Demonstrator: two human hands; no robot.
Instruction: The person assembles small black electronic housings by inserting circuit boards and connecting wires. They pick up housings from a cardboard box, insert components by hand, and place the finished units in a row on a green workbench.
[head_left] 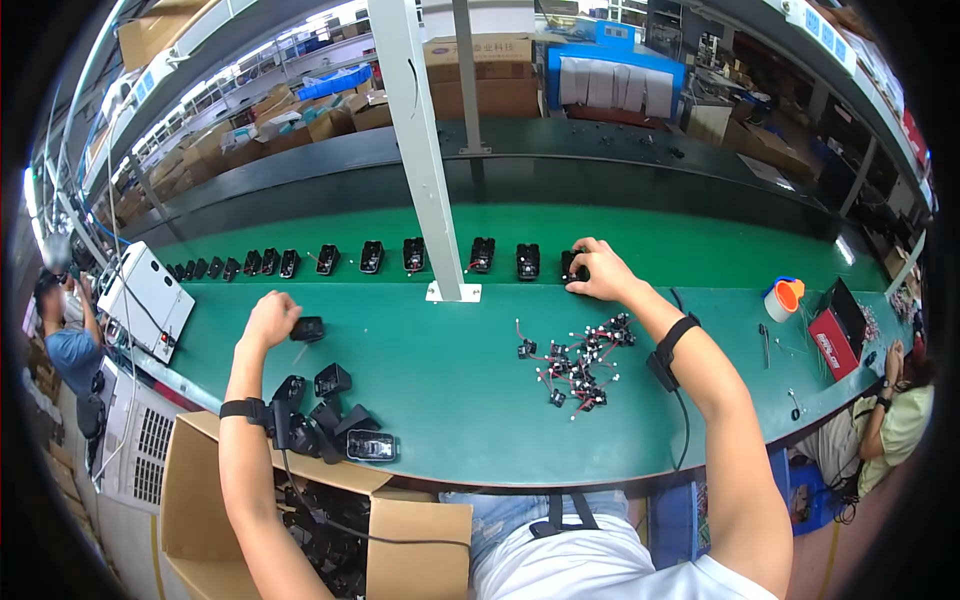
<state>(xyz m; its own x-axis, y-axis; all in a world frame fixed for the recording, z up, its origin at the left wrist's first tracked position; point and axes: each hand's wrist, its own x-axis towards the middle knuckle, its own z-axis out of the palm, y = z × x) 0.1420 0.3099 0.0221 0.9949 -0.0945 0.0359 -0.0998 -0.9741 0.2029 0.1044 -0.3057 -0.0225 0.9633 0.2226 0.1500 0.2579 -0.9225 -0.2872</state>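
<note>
My right hand (604,272) reaches to the far side of the green bench and is closed on a small black plastic housing (572,264) at the right end of a row. Its fingers hide part of that housing. Further left, my left hand (270,320) is curled, with its fingertips at another black housing (310,328) just over the bench. Near my left forearm lies a pile of similar housings (325,425), one with its open face up (371,446). A loose heap of small black parts with red wires and white connectors (580,365) lies left of my right forearm.
Several housings (371,257) stand along the green strip behind a white post (420,150). An open carton (420,530) holds more black parts below the near edge. At right are an orange-and-white cup (782,299) and a red box (836,335). Other people sit at both sides.
</note>
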